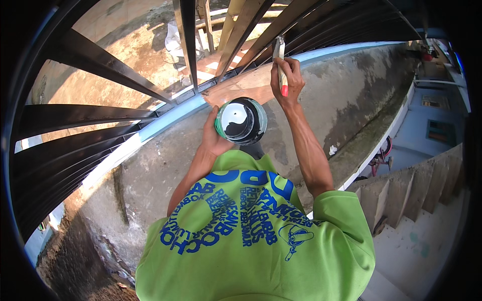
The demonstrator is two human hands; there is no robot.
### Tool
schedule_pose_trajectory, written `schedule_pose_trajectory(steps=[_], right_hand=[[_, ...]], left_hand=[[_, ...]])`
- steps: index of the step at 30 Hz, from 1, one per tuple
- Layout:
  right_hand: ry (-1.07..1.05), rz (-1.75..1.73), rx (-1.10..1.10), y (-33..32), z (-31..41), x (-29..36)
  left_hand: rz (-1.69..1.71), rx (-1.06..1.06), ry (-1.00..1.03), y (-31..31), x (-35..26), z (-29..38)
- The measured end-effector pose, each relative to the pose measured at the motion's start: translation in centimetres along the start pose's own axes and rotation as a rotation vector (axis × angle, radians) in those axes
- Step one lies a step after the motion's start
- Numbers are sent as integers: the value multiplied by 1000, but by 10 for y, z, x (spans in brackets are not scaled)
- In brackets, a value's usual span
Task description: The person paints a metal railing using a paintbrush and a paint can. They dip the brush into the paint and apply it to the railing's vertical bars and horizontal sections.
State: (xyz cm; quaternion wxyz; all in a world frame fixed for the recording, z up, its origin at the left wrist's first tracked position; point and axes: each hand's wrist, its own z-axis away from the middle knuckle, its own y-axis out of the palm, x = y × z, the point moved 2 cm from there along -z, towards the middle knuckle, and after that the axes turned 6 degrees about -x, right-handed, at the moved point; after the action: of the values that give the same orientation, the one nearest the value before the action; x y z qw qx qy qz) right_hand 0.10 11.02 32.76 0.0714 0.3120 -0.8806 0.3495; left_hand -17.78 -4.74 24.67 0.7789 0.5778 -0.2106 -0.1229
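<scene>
My left hand (214,137) holds a round container of black paint (241,120) by its side, low in front of my chest. Its wall looks greenish and see-through, and light glares off the paint. My right hand (289,81) grips a paintbrush (281,71) whose handle ends in a red tip. The brush points away from me, and its bristle end is up against the dark slats of a fence (263,41). Whether the bristles touch a slat is hard to tell.
A pale blue ledge (180,109) runs along the fence's foot. Beyond the slats lie bare ground (124,30) and a white bag (174,39). Concrete floor (169,161) stretches below me. Concrete steps (410,192) and a pink bicycle (380,160) are at the right.
</scene>
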Motion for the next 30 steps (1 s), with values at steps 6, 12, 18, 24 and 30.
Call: schedule_pose_trajectory(steps=[6,12,18,24,30], right_hand=[[75,107,395,63,55,-48],[81,55,39,49,59,-30],[155,47,295,77,81,-43],[151,176,504,103,77,-55],[212,260,533,103,65,-54]], left_hand=[[9,-19,16,-11,-7,12],[92,112,-32,-2,-11,23],[130,137,-33,-10,-13,28],[84,15,32,-23,-14,43],[145,60,9,-23,-11,41]])
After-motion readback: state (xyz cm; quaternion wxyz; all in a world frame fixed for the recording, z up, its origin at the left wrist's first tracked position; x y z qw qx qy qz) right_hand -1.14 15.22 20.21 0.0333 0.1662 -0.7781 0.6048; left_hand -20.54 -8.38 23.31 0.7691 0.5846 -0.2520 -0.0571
